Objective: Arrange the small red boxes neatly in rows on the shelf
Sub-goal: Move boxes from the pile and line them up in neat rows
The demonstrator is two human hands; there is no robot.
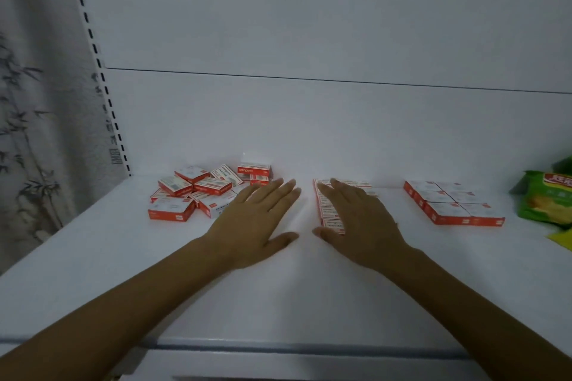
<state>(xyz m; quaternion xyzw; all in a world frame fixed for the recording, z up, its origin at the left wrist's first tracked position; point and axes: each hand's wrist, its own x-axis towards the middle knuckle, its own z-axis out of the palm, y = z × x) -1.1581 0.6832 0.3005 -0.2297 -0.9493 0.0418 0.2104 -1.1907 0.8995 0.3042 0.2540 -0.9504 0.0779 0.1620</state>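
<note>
Both hands flat, fingers spread, empty: left hand near the loose boxes, right hand over a row. Light, stiff cartons; pinch the short sides.

Bare shelf is lying open along the near edge. Farther back, a jumbled pile of red boxes is blocking the left. A middle row, a tidy block and green packets are crowding the right.

print on red boxes blurred, green packet label unreadable
</note>
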